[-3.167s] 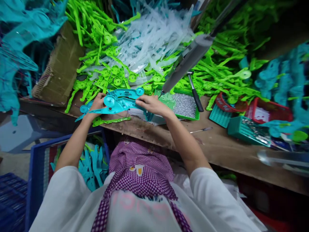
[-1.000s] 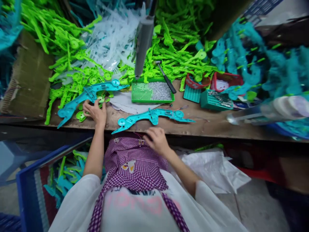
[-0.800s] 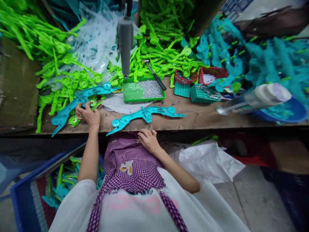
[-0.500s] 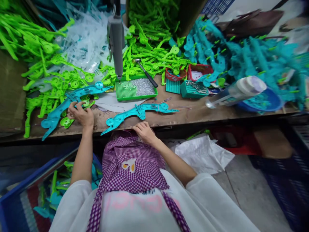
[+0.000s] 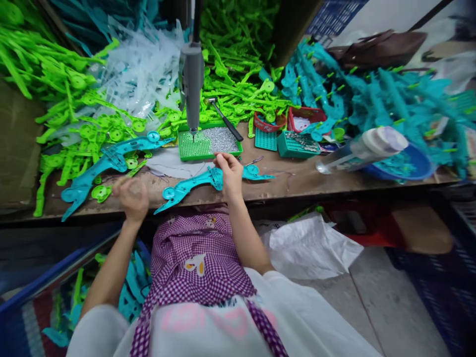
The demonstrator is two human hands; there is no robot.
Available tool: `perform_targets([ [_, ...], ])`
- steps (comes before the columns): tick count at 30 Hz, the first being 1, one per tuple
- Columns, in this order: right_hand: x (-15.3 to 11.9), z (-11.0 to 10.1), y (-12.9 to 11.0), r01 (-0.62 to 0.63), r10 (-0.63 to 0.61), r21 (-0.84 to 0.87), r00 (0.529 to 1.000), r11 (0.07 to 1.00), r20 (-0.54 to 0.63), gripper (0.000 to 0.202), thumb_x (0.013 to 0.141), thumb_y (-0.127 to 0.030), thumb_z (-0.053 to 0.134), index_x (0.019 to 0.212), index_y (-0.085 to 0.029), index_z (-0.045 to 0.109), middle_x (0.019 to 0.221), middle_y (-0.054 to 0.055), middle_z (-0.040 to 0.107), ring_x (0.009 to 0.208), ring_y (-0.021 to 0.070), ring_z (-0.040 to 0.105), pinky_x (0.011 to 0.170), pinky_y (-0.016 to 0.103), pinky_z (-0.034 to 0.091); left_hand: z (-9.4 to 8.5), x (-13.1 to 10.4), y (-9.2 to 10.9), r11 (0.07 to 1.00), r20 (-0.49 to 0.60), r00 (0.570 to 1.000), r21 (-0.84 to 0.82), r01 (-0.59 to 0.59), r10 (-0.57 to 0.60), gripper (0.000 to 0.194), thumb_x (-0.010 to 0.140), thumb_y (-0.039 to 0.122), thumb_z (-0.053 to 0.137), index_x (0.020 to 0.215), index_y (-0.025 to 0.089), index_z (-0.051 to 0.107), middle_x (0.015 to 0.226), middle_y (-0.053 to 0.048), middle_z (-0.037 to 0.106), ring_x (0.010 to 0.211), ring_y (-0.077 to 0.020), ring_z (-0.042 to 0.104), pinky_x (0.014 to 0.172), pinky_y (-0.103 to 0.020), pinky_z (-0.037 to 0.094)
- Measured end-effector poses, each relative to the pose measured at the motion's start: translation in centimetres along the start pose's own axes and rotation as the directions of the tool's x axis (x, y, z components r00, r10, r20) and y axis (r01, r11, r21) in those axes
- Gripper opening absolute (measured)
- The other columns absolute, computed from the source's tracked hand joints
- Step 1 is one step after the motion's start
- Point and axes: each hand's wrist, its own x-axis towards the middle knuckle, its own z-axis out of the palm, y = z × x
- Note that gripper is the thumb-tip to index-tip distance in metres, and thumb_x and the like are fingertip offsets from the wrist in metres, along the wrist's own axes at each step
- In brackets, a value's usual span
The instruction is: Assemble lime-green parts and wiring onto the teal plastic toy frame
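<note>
My right hand [image 5: 231, 173] is raised over the middle of a long turquoise plastic part [image 5: 195, 184] lying on the bench, its fingers pinched together. Whatever may be between those fingertips is too small to make out. Motion smears my left hand [image 5: 131, 199], which is near the bench edge between this part and a second turquoise part [image 5: 94, 168]; its fingers are unclear. A grey electric screwdriver [image 5: 191, 89] hangs with its bit over a green tray [image 5: 195, 146] holding small silvery screws. Close to my left hand lies a small green plastic piece [image 5: 101, 192].
Piles of green parts [image 5: 70, 74] and clear plastic pieces [image 5: 137, 64] fill the back. A hammer [image 5: 226, 119] rests across the tray's corner. Rightward are a teal box [image 5: 298, 148], a bottle [image 5: 366, 146], a blue bowl [image 5: 420, 166] and stacked turquoise assemblies [image 5: 394, 94].
My right hand has risen from the bench edge onto the front turquoise part. My left hand has drawn back from the left turquoise part. The hanging screwdriver appears shifted right.
</note>
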Motion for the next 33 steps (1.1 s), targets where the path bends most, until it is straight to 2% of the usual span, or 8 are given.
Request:
perform_targets([
  [4,1.8,1.5,0.2,-0.057,0.061,0.079,0.997,0.995,-0.050,0.026,0.079,-0.048,0.064,0.090,-0.023,0.065,0.086,0.001,0.067,0.077,0.0123,0.062,0.075,0.030,0.052,-1.3,-4.8,1.9,0.971,0.397,0.886,-0.105,-0.214,0.238,0.037,0.084,0.042,0.066,0.115,0.021,0.067,0.109,-0.011,0.062,0.101,-0.0264,0.059,0.091,-0.041,0.044],
  [8,3.3,1.9,1.1,-0.093,0.112,0.147,0.986,0.985,-0.126,0.030,0.082,-0.052,0.057,0.090,-0.023,0.060,0.076,-0.001,0.061,0.072,0.0109,0.060,0.072,0.028,0.054,-0.3,-5.8,2.2,0.965,0.447,0.855,-0.108,-0.239,0.262,0.026,0.093,0.032,0.056,0.113,0.027,0.073,0.094,-0.009,0.066,0.086,-0.0216,0.059,0.082,-0.036,0.045],
  [11,5.6,-0.6,1.8,-0.068,0.107,0.166,0.965,0.984,-0.238,0.032,0.084,-0.053,0.053,0.091,-0.023,0.058,0.073,-0.002,0.058,0.071,0.0110,0.061,0.073,0.029,0.055,0.4,-5.1,2.0,0.971,0.467,0.852,-0.088,-0.221,0.236,0.027,0.093,0.031,0.054,0.111,0.027,0.074,0.092,-0.010,0.065,0.082,-0.0217,0.056,0.078,-0.035,0.045],
  [15,9.2,-6.9,2.2,0.081,-0.079,-0.008,0.944,0.997,-0.320,0.041,0.088,-0.059,0.044,0.099,-0.023,0.060,0.082,0.000,0.061,0.081,0.0136,0.065,0.080,0.034,0.056,0.3,-4.7,1.9,0.969,0.476,0.844,-0.092,-0.230,0.245,0.028,0.093,0.030,0.055,0.114,0.027,0.073,0.092,-0.011,0.064,0.082,-0.0227,0.056,0.078,-0.036,0.045],
  [20,7.9,-14.1,2.5,0.135,-0.204,-0.484,0.975,0.864,-0.092,0.063,0.078,-0.062,0.063,0.125,-0.021,0.056,0.114,0.012,0.064,0.102,0.0233,0.063,0.091,0.046,0.051,-0.9,-5.1,1.0,0.956,0.505,0.818,-0.061,-0.285,0.276,0.035,0.093,0.024,0.051,0.124,0.026,0.068,0.098,-0.013,0.063,0.089,-0.0250,0.057,0.083,-0.039,0.047],
  [25,3.2,-16.3,3.0,0.284,-0.087,-0.805,0.956,0.521,0.281,0.056,0.086,-0.060,0.056,0.126,-0.021,0.059,0.124,0.015,0.063,0.118,0.0308,0.056,0.103,0.053,0.038,-1.4,-5.5,-0.6,0.952,0.523,0.801,-0.072,-0.297,0.290,0.046,0.089,0.012,0.047,0.126,0.031,0.066,0.102,-0.013,0.064,0.094,-0.0265,0.060,0.085,-0.042,0.048],
  [28,2.2,-15.9,3.4,0.311,-0.011,-0.860,0.942,0.405,0.335,0.052,0.085,-0.059,0.059,0.121,-0.021,0.062,0.117,0.013,0.065,0.115,0.0317,0.056,0.101,0.052,0.036,-1.7,-5.1,-0.3,0.963,0.455,0.851,-0.058,-0.265,0.262,0.045,0.088,0.013,0.048,0.122,0.033,0.069,0.101,-0.012,0.063,0.092,-0.0257,0.061,0.087,-0.044,0.048],
  [33,1.2,-14.9,4.3,0.196,-0.119,-0.836,0.980,0.512,0.156,0.045,0.081,-0.062,0.062,0.098,-0.020,0.063,0.101,0.011,0.069,0.097,0.0273,0.061,0.089,0.042,0.042,-1.5,-2.0,3.4,0.990,0.009,0.990,0.034,-0.138,0.137,0.025,0.089,0.023,0.059,0.108,0.030,0.072,0.107,-0.011,0.059,0.103,-0.0284,0.059,0.097,-0.052,0.045],
])
